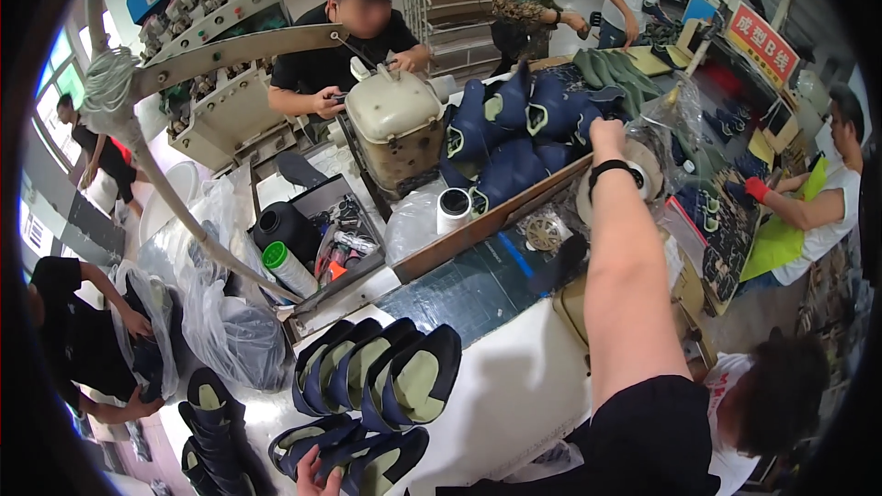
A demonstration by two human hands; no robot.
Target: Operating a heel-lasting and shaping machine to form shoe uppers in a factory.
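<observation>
Our right hand (607,135) reaches to one o'clock and touches the heap of navy shoe uppers (514,142); we cannot tell its grip. At six o'clock our left hand (310,476), cut off by the frame edge, rests loosely open on navy uppers (367,404) lined along the white table (514,386), with bare room rightward.
</observation>
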